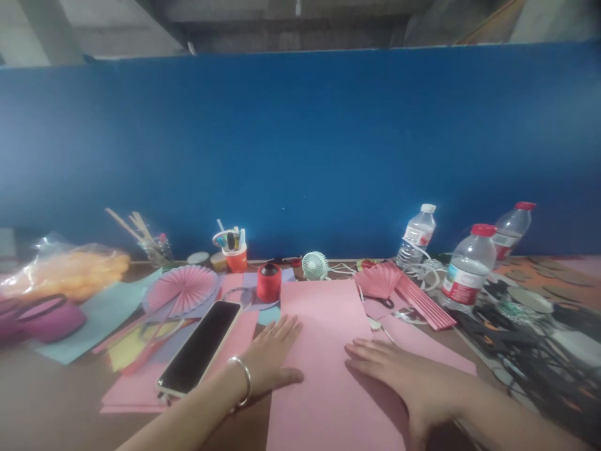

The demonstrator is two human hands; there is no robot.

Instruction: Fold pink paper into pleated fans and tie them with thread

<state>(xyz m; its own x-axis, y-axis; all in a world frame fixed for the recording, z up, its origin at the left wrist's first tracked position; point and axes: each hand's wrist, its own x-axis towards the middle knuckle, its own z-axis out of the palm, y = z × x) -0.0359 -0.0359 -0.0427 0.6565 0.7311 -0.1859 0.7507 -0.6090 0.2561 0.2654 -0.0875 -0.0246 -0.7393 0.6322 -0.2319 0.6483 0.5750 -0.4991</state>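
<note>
Both hands are flat on the pink paper sheet (323, 351) right now, nothing gripped, fingers spread and pressing down. The left hand (270, 357), bracelet at the wrist, sits on the sheet's left edge, fingers pointing away and slightly right; the right hand (399, 376) lies over the sheet's right part, fingers pointing left toward the middle. The sheet runs lengthwise away from the person, its near end out of view at the bottom and its far end close to the small white fan (314, 265). So the paper lies directly under both palms, with bare pink between them, and neither hand is nearer than the other. Just left of the left hand a dark phone (200, 354) rests on more pink sheets, angled up to the right. Beyond it a finished pink paper rosette (181, 289) lies flat, and a red tape roll (268, 283) stands near the sheet's far left corner. To the right, pleated pink strips (413, 294) fan out on the brown table (47, 401), with three water bottles (464, 266) behind them.
</note>
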